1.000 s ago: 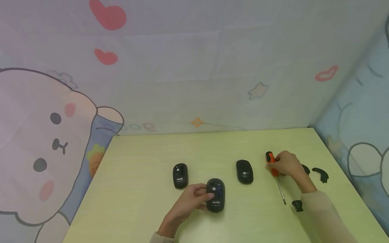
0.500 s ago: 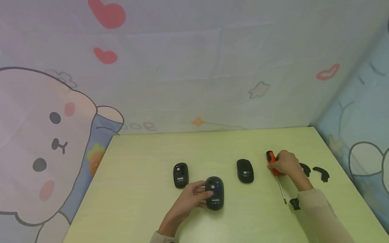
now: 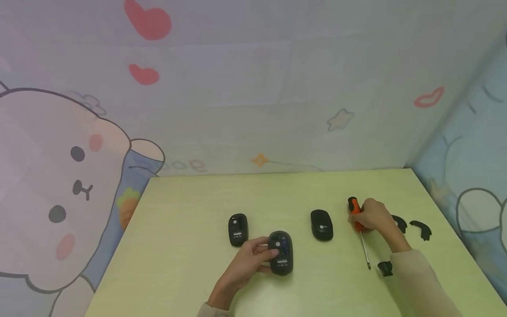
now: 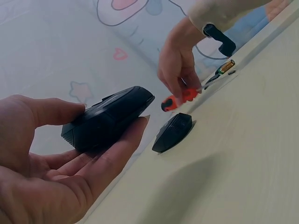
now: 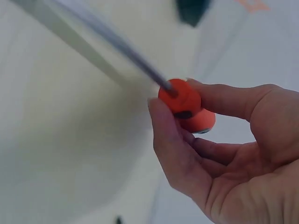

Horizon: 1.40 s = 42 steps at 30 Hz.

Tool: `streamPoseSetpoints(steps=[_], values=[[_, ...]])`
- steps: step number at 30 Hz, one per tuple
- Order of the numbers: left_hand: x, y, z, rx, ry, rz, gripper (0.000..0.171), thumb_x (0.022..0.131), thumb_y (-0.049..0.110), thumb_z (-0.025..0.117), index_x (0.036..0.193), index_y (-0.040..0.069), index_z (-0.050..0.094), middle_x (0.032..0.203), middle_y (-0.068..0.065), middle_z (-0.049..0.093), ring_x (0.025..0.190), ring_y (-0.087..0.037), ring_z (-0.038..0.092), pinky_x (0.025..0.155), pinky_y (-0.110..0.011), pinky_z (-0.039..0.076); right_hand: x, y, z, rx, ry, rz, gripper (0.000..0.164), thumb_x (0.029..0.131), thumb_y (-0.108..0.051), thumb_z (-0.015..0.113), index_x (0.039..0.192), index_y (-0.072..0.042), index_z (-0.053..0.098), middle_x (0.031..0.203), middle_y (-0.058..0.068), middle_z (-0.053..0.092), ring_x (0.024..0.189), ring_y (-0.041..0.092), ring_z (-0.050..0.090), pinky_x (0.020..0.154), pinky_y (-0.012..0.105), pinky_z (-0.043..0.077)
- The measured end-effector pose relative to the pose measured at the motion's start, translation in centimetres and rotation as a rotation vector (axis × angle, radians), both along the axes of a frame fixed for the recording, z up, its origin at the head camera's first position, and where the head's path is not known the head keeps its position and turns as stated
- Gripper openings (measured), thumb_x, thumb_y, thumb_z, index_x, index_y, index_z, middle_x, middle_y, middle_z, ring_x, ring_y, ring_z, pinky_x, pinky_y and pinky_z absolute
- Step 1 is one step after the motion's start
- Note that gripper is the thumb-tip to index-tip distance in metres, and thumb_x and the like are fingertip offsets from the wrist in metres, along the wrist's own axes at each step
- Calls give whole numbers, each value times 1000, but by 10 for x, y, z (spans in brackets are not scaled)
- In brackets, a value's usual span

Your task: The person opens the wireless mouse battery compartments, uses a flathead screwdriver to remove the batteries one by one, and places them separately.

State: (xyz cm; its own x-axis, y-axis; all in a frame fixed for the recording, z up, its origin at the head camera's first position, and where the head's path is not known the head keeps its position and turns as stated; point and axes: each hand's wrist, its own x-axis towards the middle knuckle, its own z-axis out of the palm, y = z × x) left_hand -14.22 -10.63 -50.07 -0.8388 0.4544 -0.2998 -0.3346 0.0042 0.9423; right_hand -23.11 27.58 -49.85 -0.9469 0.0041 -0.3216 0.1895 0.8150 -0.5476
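Note:
My left hand (image 3: 246,264) grips a black computer mouse (image 3: 281,253) from its left side, thumb on the labelled underside, which faces up. In the left wrist view this mouse (image 4: 108,117) is held above the table between thumb and fingers. My right hand (image 3: 374,215) pinches a screwdriver (image 3: 355,211) by its orange and black handle. Its thin metal shaft points toward the table's near side. In the right wrist view the thumb and fingertips close round the orange handle (image 5: 180,99). The fingers' far side is hidden in the head view.
Another black mouse (image 3: 238,230) lies underside up at left; a third mouse (image 3: 322,225) lies top up in the middle. Black curved plastic pieces (image 3: 421,230) and a small black part (image 3: 385,268) lie near the right arm. A battery (image 4: 228,66) shows behind the right hand. A fabric backdrop (image 3: 237,88) borders the table (image 3: 190,202).
The screwdriver's tip has swung slightly left while the right hand keeps its hold. The left hand still holds the mouse, hardly moved. The head view shifts a little.

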Motion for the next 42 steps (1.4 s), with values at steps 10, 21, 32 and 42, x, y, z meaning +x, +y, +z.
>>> streamPoseSetpoints(steps=[10,21,32,42], values=[[0,2,3,28,-1,14,48,92,22,68,134,1,54,117,-20,70,96,-23,73,73,-35,63,18,-17,47,-348,76,17,50,90,-33,72,115,8,59,100,18,72,77,21,75,75,39,63],[1,5,3,55,-13,15,46,95,22,65,134,2,53,118,-20,69,95,-23,73,72,-35,63,52,-52,90,-440,347,29,45,87,-43,73,113,-9,61,108,11,75,88,4,74,77,20,58],[-1,7,2,53,-5,3,47,96,26,63,135,2,52,120,-20,69,97,-22,72,73,-35,63,77,-74,116,-544,551,91,34,84,-25,78,111,-16,59,99,-5,78,84,9,74,75,20,59],[-2,7,3,28,-3,20,48,96,30,62,134,2,52,111,-14,71,95,-20,72,69,-31,62,95,-95,127,-718,776,246,55,79,8,76,129,-10,60,100,7,77,84,13,75,72,21,60]])
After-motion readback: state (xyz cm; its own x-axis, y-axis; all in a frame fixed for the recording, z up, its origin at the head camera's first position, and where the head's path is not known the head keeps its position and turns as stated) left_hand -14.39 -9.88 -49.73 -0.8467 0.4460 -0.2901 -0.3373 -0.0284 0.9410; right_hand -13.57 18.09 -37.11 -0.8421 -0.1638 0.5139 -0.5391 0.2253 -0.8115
